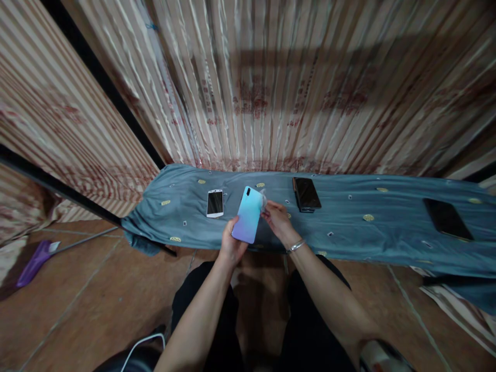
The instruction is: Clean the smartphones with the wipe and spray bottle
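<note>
A smartphone (248,216) with a blue-to-purple back is tilted up in front of me, its camera strip facing me. My left hand (231,243) is closed around its lower left corner. At the phone's right edge, my right hand (276,217) pinches a small whitish wad that looks like tissue or cloth (264,198). To the left, a white phone (215,203) lies screen up on the blue cloth. Right of my hands lies a small stack of dark phones (307,194).
Blue patterned cloth (349,232) covers the long narrow surface. Another dark phone (447,219) lies at its right end. Striped curtains (271,103) hang behind, and black poles (112,93) cross the left side. A purple broom or dustpan head (34,263) rests on the tiled floor.
</note>
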Demonstrator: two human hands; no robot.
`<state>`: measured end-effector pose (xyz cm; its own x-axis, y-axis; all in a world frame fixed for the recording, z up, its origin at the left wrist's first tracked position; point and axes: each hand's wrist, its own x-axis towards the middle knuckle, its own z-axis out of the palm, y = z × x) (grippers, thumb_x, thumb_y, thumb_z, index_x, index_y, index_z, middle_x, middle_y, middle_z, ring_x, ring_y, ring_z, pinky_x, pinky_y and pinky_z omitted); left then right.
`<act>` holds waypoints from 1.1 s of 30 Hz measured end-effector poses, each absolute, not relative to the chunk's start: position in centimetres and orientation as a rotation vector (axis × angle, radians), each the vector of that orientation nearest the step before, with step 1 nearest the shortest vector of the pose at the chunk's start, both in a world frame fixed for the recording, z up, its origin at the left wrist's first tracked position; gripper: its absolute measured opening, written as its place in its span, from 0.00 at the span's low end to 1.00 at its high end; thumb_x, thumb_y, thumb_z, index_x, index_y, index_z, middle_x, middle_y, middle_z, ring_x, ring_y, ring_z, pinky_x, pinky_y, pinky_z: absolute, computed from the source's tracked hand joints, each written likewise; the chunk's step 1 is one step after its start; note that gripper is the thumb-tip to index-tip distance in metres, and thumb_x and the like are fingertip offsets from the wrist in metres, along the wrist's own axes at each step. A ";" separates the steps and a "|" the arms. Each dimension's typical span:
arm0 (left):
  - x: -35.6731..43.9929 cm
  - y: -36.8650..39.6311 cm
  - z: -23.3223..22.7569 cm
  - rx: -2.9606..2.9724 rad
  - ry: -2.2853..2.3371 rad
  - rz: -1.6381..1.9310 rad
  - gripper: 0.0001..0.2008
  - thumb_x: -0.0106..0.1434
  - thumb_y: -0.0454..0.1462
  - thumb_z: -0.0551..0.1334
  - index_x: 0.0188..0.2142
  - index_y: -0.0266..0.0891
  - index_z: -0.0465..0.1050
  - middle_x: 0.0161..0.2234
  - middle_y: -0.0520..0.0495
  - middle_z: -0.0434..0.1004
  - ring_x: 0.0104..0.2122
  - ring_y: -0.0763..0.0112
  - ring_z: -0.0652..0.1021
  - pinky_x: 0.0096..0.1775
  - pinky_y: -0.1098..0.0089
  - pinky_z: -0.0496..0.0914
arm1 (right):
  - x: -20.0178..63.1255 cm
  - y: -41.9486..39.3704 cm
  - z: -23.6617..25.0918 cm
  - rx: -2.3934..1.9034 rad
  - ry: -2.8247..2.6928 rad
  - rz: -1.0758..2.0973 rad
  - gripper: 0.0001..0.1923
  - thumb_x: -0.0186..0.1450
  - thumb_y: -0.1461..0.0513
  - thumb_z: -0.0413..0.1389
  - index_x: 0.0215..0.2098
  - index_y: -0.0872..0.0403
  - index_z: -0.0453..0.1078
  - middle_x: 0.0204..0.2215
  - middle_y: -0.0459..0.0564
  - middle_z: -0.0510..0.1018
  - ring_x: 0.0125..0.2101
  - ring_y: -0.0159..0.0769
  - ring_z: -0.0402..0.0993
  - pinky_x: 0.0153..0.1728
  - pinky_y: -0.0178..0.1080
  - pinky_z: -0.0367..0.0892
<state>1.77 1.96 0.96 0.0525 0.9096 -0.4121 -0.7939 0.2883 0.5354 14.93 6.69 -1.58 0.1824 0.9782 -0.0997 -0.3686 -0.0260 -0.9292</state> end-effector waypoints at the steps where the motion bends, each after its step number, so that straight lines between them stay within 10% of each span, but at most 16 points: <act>1: 1.7 2.1 1.0 0.184 0.773 1.310 0.05 0.57 0.36 0.62 0.31 0.36 0.75 0.26 0.49 0.80 0.27 0.70 0.78 0.41 0.68 0.72 | 14.5 6.3 -1.6 -1.065 -0.758 1.285 0.11 0.48 0.54 0.61 0.25 0.52 0.74 0.23 0.45 0.79 0.25 0.33 0.73 0.28 0.35 0.69; 21: 0.5 2.9 1.8 0.292 0.748 1.296 0.22 0.63 0.43 0.54 0.48 0.31 0.74 0.36 0.39 0.83 0.44 0.54 0.81 0.47 0.59 0.73 | 12.0 1.2 -1.7 -1.065 -0.911 1.522 0.11 0.48 0.55 0.65 0.25 0.54 0.77 0.24 0.47 0.79 0.24 0.32 0.72 0.27 0.36 0.71; 33: 1.1 3.1 1.6 0.191 0.730 1.294 0.23 0.68 0.45 0.52 0.52 0.31 0.72 0.33 0.41 0.82 0.37 0.63 0.82 0.49 0.63 0.72 | 14.8 0.2 -0.4 -1.263 -1.739 0.543 0.14 0.68 0.59 0.49 0.40 0.51 0.78 0.39 0.51 0.83 0.40 0.41 0.79 0.44 0.41 0.71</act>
<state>1.12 3.09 1.61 0.0880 0.9192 -0.3839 -0.8042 0.2930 0.5172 14.84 0.17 -0.40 -0.0820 0.9114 0.4033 0.5204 0.3843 -0.7626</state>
